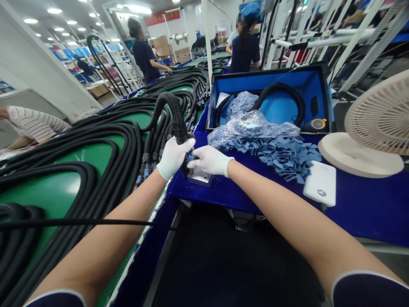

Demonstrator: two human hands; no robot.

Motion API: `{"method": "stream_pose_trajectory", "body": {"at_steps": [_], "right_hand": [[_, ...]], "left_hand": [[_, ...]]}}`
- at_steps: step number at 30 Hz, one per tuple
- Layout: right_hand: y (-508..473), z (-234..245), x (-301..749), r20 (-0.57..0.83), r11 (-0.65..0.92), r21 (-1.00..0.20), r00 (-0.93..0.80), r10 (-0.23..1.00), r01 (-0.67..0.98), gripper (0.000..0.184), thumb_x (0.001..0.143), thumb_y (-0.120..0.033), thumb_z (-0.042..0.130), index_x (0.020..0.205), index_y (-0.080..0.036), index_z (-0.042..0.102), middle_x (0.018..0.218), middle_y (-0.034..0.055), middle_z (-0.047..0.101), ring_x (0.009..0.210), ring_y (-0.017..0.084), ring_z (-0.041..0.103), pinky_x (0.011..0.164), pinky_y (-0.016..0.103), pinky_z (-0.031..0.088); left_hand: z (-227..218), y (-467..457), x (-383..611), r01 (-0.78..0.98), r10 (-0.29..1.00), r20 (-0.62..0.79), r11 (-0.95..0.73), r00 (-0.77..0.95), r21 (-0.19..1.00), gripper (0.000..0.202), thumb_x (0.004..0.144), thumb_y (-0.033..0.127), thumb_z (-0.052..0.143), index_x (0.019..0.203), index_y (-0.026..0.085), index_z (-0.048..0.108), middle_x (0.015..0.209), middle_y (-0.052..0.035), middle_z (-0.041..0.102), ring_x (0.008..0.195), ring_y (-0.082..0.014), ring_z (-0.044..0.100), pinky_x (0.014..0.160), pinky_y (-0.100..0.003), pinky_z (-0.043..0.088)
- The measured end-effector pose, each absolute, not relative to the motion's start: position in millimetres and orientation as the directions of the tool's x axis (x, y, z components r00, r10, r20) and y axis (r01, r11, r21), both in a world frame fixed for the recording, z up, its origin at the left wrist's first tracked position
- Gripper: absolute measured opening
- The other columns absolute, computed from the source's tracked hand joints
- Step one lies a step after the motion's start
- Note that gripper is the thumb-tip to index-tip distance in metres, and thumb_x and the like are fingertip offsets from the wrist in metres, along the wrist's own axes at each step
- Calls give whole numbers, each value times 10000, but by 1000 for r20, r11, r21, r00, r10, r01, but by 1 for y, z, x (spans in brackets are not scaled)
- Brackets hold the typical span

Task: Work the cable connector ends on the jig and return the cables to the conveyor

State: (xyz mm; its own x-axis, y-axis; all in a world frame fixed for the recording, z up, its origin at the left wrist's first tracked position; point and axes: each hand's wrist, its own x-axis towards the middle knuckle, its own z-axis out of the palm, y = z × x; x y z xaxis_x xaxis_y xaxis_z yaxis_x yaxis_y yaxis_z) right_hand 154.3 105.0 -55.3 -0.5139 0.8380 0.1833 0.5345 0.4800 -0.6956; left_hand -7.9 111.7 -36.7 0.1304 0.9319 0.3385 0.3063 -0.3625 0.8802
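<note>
Corrugated black hose (pixel 177 114), gripped just above the near left corner of the blue worktop (pixel 246 192); its lower end stands roughly upright over a metal block (pixel 202 179), while the upper length arches beyond the worktop's left edge towards the green table (pixel 64 187) and its rows of black hoses (pixel 111 128). Likely faults: the arched length could pull the end out of line if the supporting grip slackened; the small blue piece (pixel 191 157) at the hose end could seat askew or slip if pinched off-centre; and a fingertip could be nipped, since the fingers lie close to the block and its spring (pixel 191 171). The left hand (pixel 174 157) is curled around the hose's lower end, thumb laid across it. The right hand (pixel 209 160) is nearly closed, thumb and forefinger only slightly parted, with the blue piece between them; the exact contact of its other fingers cannot be told. To the right, towards the worktop's far edge, loose blue clips (pixel 284 157) lie heaped beside a clear plastic bag (pixel 252 123), in front of a blue bin (pixel 308 85).
</note>
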Motion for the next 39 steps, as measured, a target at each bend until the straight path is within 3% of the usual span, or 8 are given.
{"method": "stream_pose_trajectory", "body": {"at_steps": [5,16,21,25,28,31,35,39], "right_hand": [[114,-66,149,110,370,-843,-548,829,390,271,813,-393,686,752,-131,719,673,-13,627,645,121,543,637,243,383],[118,-63,159,55,374,-770,-530,846,516,366,795,-476,666,637,-146,660,559,-24,544,536,103,458,546,259,333],[121,-68,161,74,365,-808,-535,842,462,362,808,-454,643,606,-154,630,523,-35,513,519,101,443,537,258,335],[122,-73,156,140,370,-850,-517,844,374,313,757,-406,688,592,-146,629,634,-12,589,582,104,498,570,251,376],[123,-77,150,118,286,-912,-479,870,295,315,711,-395,724,572,-143,596,615,-15,573,539,94,478,522,246,361],[120,-78,146,84,191,-951,-392,916,242,300,672,-383,754,599,-152,578,532,-42,522,487,89,458,473,229,339],[117,-76,142,99,154,-977,-328,940,147,297,582,-235,790,679,-181,515,553,-58,561,515,110,541,476,211,400],[114,-72,146,40,74,-994,-379,925,76,372,565,-138,760,898,-173,598,596,-70,589,508,114,555,476,215,441]], "left_hand": [[-42,113,-8,235,935,321,-349,149,907,316,856,351,670,1079,127,665,837,-44,662,757,-172,610,726,-305,507],[-44,115,-13,221,941,303,-331,153,917,292,841,350,680,1049,145,678,789,-30,654,744,-178,619,735,-311,509],[-42,114,-9,176,950,276,-299,143,938,275,835,336,672,1037,149,666,745,-18,633,733,-182,625,752,-318,515],[-42,116,-9,170,952,271,-293,141,941,197,838,313,664,952,152,658,706,-7,597,674,-157,575,705,-293,496],[-42,115,-10,200,954,274,-294,122,935,207,840,322,665,951,148,664,730,-15,610,679,-157,570,683,-288,487],[-41,113,-11,215,954,279,-296,105,931,261,843,324,663,1030,142,670,759,-25,634,704,-169,589,688,-294,491],[-41,111,-13,205,944,309,-326,114,923,285,842,313,663,1067,138,667,771,-25,637,724,-173,595,723,-306,498],[-41,112,-14,212,942,318,-334,105,919,280,834,314,670,1057,142,666,810,-31,658,741,-175,605,750,-313,501]]}}
